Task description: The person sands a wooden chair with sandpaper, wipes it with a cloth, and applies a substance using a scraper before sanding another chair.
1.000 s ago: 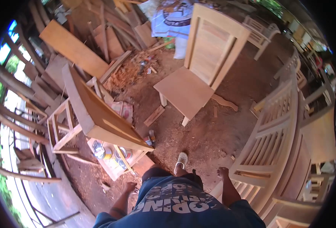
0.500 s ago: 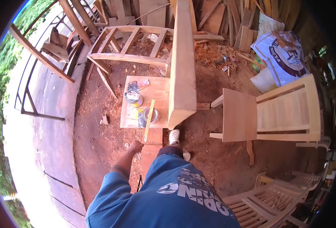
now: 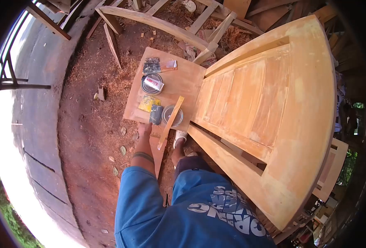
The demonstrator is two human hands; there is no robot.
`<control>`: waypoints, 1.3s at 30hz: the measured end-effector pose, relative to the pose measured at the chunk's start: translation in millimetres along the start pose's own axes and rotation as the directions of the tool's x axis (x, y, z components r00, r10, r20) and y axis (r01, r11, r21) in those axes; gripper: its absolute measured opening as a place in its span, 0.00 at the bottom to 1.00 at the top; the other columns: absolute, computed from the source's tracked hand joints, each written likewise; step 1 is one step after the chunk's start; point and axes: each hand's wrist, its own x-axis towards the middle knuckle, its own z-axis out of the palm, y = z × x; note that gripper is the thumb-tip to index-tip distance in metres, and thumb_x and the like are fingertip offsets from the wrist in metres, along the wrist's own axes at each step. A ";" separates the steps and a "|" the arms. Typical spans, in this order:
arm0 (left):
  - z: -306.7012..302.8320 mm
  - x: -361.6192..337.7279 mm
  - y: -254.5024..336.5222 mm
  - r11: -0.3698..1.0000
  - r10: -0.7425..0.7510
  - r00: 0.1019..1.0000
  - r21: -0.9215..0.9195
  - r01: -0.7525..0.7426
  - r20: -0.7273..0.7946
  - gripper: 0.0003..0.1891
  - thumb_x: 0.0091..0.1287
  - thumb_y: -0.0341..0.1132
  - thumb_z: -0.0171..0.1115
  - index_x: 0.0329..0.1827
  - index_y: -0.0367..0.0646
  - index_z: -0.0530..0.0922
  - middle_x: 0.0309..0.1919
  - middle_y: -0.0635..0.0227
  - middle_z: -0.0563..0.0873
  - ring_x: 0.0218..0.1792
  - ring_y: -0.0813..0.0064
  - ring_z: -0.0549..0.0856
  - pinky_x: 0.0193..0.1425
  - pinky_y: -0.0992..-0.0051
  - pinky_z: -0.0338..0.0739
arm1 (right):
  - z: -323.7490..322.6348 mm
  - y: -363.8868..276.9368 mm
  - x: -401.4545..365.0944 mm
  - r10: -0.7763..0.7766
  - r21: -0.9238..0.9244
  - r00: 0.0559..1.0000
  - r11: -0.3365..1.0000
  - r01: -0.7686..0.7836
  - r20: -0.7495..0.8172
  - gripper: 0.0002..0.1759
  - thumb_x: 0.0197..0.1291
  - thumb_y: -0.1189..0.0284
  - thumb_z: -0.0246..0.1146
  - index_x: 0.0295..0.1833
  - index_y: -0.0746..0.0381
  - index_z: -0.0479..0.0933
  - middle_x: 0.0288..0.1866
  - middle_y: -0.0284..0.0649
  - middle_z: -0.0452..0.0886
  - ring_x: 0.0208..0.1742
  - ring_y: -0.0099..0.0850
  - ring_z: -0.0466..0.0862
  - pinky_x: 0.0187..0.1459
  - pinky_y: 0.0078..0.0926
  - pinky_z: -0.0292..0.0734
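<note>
My left hand (image 3: 144, 129) is at the near edge of a wooden chair seat (image 3: 183, 76), its fingertips right by the lower end of a dark grey-blue pad (image 3: 155, 114). Its fingers are partly hidden, and I cannot tell whether they grip anything. On the seat beside the pad lie a yellow piece (image 3: 148, 103) and a round can (image 3: 173, 121) with a flat yellow wooden stick (image 3: 171, 122) across it. Farther back stands another can (image 3: 145, 87) with a white tube (image 3: 153, 83) on its lid. My right hand is out of view.
The chair's slatted backrest (image 3: 249, 91) rises on the right, close to my body. Behind the seat is a wooden frame (image 3: 158, 22). A dark patterned sheet (image 3: 151, 65) and a scraper-like piece (image 3: 169, 65) lie at the seat's far side. Wood shavings cover the dirt floor (image 3: 96, 99).
My left hand has moved forward to the seat's near edge. The backrest, seen edge-on before, now shows its broad slatted face. The view has shifted closer to the seat.
</note>
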 end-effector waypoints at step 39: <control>-12.4 -537.8 58.0 0.623 0.730 0.670 -0.534 -0.572 0.134 0.05 0.63 0.30 0.64 0.34 0.37 0.78 0.28 0.68 0.83 0.28 0.83 0.80 0.33 0.80 0.75 | 32.2 -162.3 -3.7 -0.708 0.527 0.372 0.700 0.482 0.601 0.12 0.62 0.76 0.61 0.50 0.65 0.72 0.41 0.38 0.80 0.39 0.24 0.79 0.41 0.20 0.76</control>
